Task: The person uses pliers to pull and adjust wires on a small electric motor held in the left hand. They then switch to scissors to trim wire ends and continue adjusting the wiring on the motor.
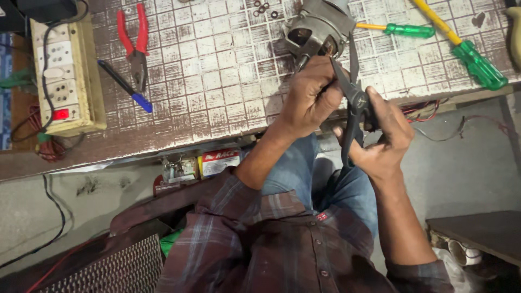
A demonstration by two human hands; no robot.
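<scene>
The table (217, 65) has a worn top with a pattern of small white squares. Red pliers (135, 46) lie on it, with a blue pen (126, 87) just beside them. A yellowish box of plug sockets (65, 70) sits at one end. Two green screwdrivers (472, 59) lie at the other end. A grey motor (315, 30) sits near the edge, with little rings (263, 8) close by.

A broad bare stretch of tiled bench (217, 70) lies open at upper centre. To its left stand red pliers (135, 46), a blue pen (127, 87) and a switchboard (68, 76) with trailing cables. The motor (317, 27) blocks the top centre; two green screwdrivers (472, 59) cross the upper right. Both hands and the scissors (353, 103) crowd the bench edge at centre right.
</scene>
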